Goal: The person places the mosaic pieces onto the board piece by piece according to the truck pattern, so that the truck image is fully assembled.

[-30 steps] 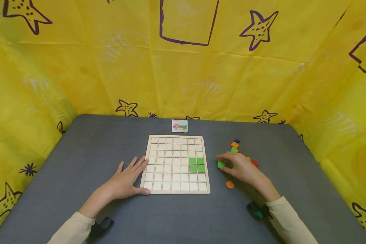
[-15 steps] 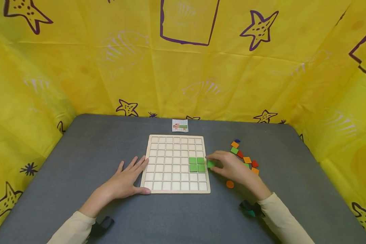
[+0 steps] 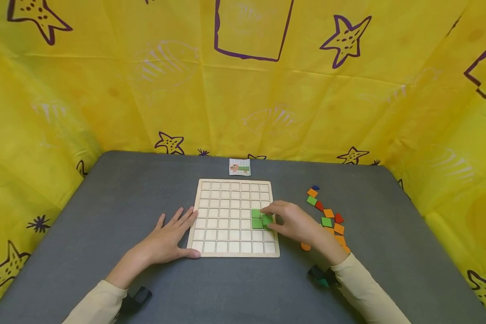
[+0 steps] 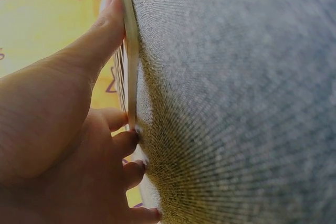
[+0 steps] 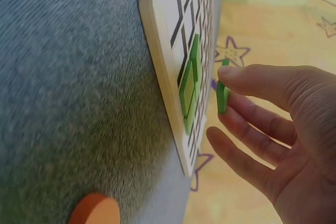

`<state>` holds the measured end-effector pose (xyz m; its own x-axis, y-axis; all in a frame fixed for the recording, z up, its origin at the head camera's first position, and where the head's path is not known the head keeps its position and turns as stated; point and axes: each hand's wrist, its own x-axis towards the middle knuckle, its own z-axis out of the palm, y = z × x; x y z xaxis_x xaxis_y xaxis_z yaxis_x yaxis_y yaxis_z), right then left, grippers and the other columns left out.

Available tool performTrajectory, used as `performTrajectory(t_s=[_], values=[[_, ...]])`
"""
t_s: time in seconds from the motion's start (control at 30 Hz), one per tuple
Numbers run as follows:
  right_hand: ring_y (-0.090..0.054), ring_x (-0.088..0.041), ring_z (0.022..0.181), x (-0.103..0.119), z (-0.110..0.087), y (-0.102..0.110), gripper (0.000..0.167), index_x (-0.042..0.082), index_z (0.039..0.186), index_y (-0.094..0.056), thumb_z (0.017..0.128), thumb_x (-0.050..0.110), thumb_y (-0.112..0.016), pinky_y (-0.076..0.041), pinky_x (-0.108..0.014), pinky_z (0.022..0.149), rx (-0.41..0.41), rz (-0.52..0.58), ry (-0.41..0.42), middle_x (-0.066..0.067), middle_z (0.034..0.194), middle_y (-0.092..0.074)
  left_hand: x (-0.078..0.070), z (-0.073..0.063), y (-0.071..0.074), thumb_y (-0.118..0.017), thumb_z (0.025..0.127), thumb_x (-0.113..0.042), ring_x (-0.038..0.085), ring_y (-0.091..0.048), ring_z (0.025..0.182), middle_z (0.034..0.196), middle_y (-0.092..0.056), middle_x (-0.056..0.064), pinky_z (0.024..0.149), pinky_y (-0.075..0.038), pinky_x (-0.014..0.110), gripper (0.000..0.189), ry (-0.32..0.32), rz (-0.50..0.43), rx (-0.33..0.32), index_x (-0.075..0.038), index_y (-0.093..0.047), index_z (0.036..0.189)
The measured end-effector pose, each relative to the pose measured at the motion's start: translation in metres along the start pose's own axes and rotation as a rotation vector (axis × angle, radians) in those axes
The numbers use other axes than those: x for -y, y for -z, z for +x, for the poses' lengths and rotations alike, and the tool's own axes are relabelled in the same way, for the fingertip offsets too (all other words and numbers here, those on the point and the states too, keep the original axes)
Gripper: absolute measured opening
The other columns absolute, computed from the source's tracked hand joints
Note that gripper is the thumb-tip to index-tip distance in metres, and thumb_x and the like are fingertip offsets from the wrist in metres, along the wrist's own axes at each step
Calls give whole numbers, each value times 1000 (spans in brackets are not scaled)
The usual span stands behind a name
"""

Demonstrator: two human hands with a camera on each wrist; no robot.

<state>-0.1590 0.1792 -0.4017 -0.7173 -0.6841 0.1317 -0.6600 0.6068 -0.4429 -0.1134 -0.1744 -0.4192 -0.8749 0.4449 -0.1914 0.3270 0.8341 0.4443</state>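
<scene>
Your left grip (image 3: pixel 162 242), spread, apparently steadied the grid board (image 3: pixel 222 224) while your right grip (image 3: pixel 294 222) pinched a green square tile (image 5: pixel 222 97).

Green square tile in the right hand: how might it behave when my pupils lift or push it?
The green square tile is probably stiff: pinched by the right hand, it shows no bend. Thin and small, it is likely light. Its flat faces suggest it would slide rather than roll.
</scene>
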Motion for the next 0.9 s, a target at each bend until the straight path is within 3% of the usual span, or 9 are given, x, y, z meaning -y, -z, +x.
performTrajectory(t_s=[0.47,0.7,0.9], values=[[-62,-15,97,12,12,-11,34,6,118,-70,84,7,-77,-53,-31,83,11,28,41,-2,109,-69,1,0,-1,-71,77,-64,44,-11,147,162,-18,16,108,-2,72,110,9,0,0,-7,-21,156],[-60,-11,93,14,15,-18,34,8,118,-70,85,10,-77,-53,-28,82,37,18,10,1,108,-68,0,0,0,-71,77,-63,44,-12,147,161,-18,17,108,-2,72,109,3,1,-6,-6,-22,156],[-61,-12,90,16,17,-22,34,7,117,-70,84,10,-77,-52,-27,79,11,-13,16,0,105,-68,0,-1,0,-71,77,-63,44,-11,147,161,-18,17,108,-2,72,109,6,-4,-3,-6,-22,156]])
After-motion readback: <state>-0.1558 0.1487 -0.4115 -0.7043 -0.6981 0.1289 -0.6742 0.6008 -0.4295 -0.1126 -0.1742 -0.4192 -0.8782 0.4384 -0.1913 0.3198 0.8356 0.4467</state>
